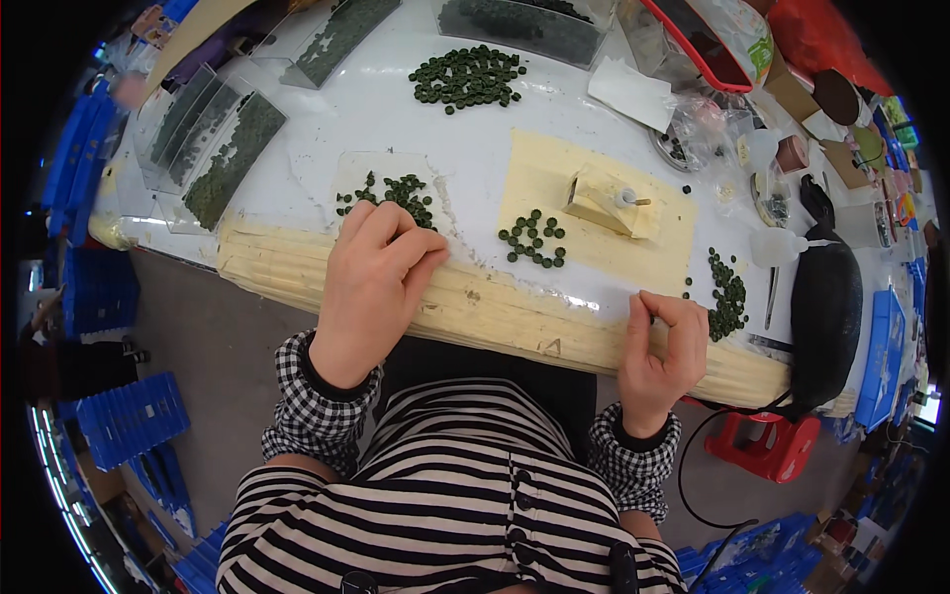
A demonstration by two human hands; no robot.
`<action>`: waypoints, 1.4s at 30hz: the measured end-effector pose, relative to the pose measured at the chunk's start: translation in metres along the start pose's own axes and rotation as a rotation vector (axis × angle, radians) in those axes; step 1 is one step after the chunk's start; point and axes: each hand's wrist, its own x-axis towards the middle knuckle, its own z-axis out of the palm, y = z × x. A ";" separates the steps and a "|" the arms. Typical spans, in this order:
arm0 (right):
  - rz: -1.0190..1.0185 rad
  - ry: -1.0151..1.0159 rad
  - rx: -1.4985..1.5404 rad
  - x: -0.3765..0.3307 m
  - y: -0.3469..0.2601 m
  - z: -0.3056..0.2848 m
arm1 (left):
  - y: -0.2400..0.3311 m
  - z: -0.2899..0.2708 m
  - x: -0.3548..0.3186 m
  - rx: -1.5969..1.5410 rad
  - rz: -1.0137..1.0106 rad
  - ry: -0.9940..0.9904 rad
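Note:
My left hand [371,282] is closed in a pinch at the taped front edge of the table, just in front of a small pile of dark green pieces [404,186]. Whatever its fingertips hold is hidden. Further right, my right hand [661,346] has thumb and forefinger pressed together over the same edge; I cannot make out what is in them. Between the hands lies a loose group of round green caps [534,238], partly on a yellow sheet [529,168]. A tape-wrapped block [604,201] with a white-tipped piece rests on that sheet. More green caps [727,297] lie beside my right hand.
A larger heap of green caps [465,77] sits at the back. Clear boxes of green pieces [233,163] stand at the left. At the right are a black padded object [826,317], tweezers [771,297], a red-framed device [698,45] and a red stool [767,445] below.

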 end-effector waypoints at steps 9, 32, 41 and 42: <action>0.140 -0.064 0.287 -0.005 -0.012 -0.001 | -0.008 -0.001 -0.002 -0.054 -0.027 -0.006; 0.899 -0.362 1.499 -0.003 -0.039 0.003 | 0.035 0.029 -0.010 -1.498 -0.302 -0.219; 0.683 -0.275 1.200 -0.005 -0.040 0.007 | 0.041 0.033 -0.011 -1.609 -0.451 -0.294; 0.628 -0.262 1.128 -0.004 -0.041 0.007 | 0.042 0.033 -0.011 -1.604 -0.446 -0.288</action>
